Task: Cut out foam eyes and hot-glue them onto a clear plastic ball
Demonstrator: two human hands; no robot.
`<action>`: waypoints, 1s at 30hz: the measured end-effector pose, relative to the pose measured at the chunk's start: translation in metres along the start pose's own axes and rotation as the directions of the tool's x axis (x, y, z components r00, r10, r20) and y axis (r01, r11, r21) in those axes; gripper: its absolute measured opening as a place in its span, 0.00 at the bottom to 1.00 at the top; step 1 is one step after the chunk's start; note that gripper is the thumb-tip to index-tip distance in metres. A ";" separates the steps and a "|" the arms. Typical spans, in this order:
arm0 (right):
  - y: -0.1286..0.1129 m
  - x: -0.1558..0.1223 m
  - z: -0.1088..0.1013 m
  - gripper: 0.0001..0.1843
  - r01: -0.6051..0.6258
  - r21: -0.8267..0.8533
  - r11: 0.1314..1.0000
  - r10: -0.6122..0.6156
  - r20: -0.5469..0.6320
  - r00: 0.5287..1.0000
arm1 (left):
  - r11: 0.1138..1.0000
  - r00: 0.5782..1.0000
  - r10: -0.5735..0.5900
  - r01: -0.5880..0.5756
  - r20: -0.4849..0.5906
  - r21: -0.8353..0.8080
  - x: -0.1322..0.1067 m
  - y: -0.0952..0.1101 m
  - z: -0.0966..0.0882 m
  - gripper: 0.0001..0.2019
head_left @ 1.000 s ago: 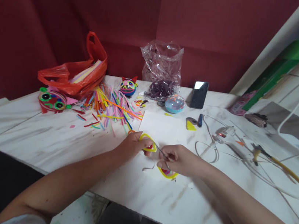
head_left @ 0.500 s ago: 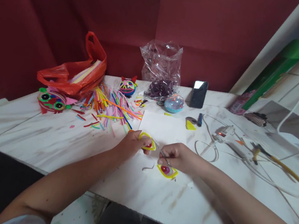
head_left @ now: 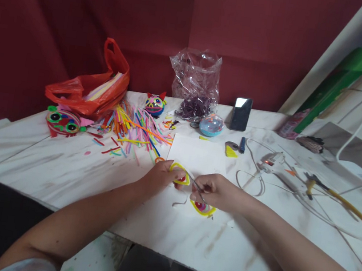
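Observation:
Pinched in my left hand (head_left: 161, 175) is an eye-shaped piece (head_left: 176, 167) with a yellow border and a red middle. My right hand (head_left: 215, 190) is closed round small metal scissors (head_left: 198, 186), whose blades reach toward the edge of that piece. A second eye-shaped piece (head_left: 203, 208), yellow-rimmed with red and pink inside, lies on the table just below my right hand. White paper (head_left: 197, 151) lies beyond my hands. A thin curled offcut (head_left: 178, 204) rests left of the second piece.
Colourful fuzzy strips (head_left: 138, 129) spread at left by a red plastic bag (head_left: 82, 90) and a decorated ball (head_left: 64, 123). Behind stand a clear bag (head_left: 196, 88) and a phone (head_left: 240, 114). A glue gun (head_left: 271, 161), cables and pliers (head_left: 340, 200) lie right.
My left hand and its eye-shaped piece have shifted slightly right and down, closer to the scissors. My right hand has barely moved.

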State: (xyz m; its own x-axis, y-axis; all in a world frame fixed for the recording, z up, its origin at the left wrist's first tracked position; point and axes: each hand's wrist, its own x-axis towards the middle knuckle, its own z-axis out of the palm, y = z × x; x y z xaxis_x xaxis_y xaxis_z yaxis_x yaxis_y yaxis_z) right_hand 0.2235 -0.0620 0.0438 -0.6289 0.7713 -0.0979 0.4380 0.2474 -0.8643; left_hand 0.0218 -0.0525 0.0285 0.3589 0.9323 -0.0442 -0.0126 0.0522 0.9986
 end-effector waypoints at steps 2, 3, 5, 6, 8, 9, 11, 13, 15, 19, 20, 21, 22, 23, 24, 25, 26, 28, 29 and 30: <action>-0.001 0.000 0.001 0.21 -0.010 -0.004 1.000 0.010 -0.002 1.000 | 1.000 1.000 -0.011 0.011 0.003 0.029 -0.001 0.002 0.000 0.11; -0.001 0.000 0.001 0.21 -0.014 -0.006 1.000 0.014 -0.002 1.000 | 0.999 1.000 -0.019 0.018 0.008 0.045 -0.001 0.003 0.001 0.11; 0.000 0.001 0.001 0.23 -0.016 -0.009 1.000 0.016 -0.009 1.000 | 0.997 0.999 -0.030 0.028 0.019 0.066 -0.002 0.004 0.001 0.12; 0.000 0.001 0.001 0.24 -0.012 -0.007 1.000 0.012 -0.015 1.000 | 0.998 0.999 -0.030 0.029 0.021 0.065 -0.002 0.005 0.001 0.12; 0.002 0.002 0.001 0.26 0.003 0.001 1.000 -0.003 -0.025 1.000 | 0.998 1.000 -0.020 0.019 0.010 0.056 -0.003 0.006 0.001 0.12; 0.003 0.002 0.001 0.27 0.010 0.001 1.000 -0.009 -0.031 0.999 | 0.999 1.000 -0.015 0.015 0.005 0.052 -0.003 0.006 0.001 0.12; 0.004 0.003 0.001 0.28 0.018 -0.011 1.000 -0.018 -0.035 0.999 | 0.999 1.000 -0.014 0.014 -0.002 0.046 -0.003 0.006 0.001 0.12; 0.005 0.002 0.001 0.27 0.022 -0.026 0.999 -0.023 -0.034 0.999 | 0.999 1.000 -0.027 0.027 0.006 0.045 -0.003 0.007 0.002 0.12; 0.004 0.001 0.001 0.26 0.014 -0.048 0.999 -0.016 -0.035 0.999 | 0.998 0.999 -0.045 0.044 0.019 0.045 -0.003 0.007 0.003 0.12; 0.001 0.001 0.001 0.25 -0.001 -0.067 0.998 -0.002 -0.042 0.999 | 0.998 0.998 -0.058 0.057 0.038 0.039 -0.003 0.009 0.004 0.13; 0.001 0.000 0.000 0.26 0.001 -0.059 0.998 -0.003 -0.042 0.999 | 0.998 0.998 -0.055 0.053 0.037 0.038 -0.004 0.009 0.004 0.13; 0.001 0.000 -0.001 0.26 0.001 -0.054 0.999 -0.003 -0.038 0.999 | 0.998 0.998 -0.049 0.048 0.035 0.039 -0.004 0.010 0.004 0.13; 0.000 0.000 -0.001 0.27 -0.001 -0.054 0.999 -0.001 -0.034 0.999 | 0.998 0.998 -0.045 0.044 0.033 0.042 -0.004 0.010 0.004 0.13; 0.000 0.000 -0.002 0.27 -0.004 -0.058 0.998 0.002 -0.030 1.000 | 0.998 0.998 -0.045 0.043 0.035 0.048 -0.005 0.010 0.004 0.14; 0.000 0.000 -0.003 0.26 -0.007 -0.063 0.998 0.006 -0.021 1.000 | 0.997 0.998 -0.049 0.047 0.038 0.056 -0.005 0.010 0.004 0.14; 0.000 -0.001 -0.003 0.26 -0.011 -0.065 0.998 0.010 -0.011 1.000 | 0.996 0.997 -0.057 0.054 0.042 0.066 -0.005 0.010 0.003 0.14; 0.000 -0.001 -0.003 0.25 -0.014 -0.068 0.998 0.014 -0.002 1.000 | 0.995 0.997 -0.066 0.062 0.049 0.077 -0.005 0.010 0.003 0.14; 0.000 -0.002 -0.003 0.24 -0.024 -0.084 0.996 0.025 0.008 1.000 | 0.993 0.994 -0.083 0.076 0.075 0.095 -0.004 0.010 0.002 0.14; 0.000 -0.002 -0.003 0.23 -0.030 -0.093 0.995 0.031 0.009 0.999 | 0.992 0.992 -0.087 0.078 0.089 0.101 -0.004 0.009 0.002 0.14; 0.000 -0.003 -0.003 0.23 -0.035 -0.096 0.995 0.036 0.008 0.999 | 0.991 0.991 -0.088 0.078 0.100 0.105 -0.004 0.009 0.002 0.14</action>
State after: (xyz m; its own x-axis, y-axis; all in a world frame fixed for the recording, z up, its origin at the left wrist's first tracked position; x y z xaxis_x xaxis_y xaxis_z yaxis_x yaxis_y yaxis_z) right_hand 0.2271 -0.0622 0.0458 -0.6181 0.7748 -0.1328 0.5195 0.2757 -0.8088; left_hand 0.0222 -0.0561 0.0373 0.4499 0.8837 -0.1290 0.1134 0.0868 0.9898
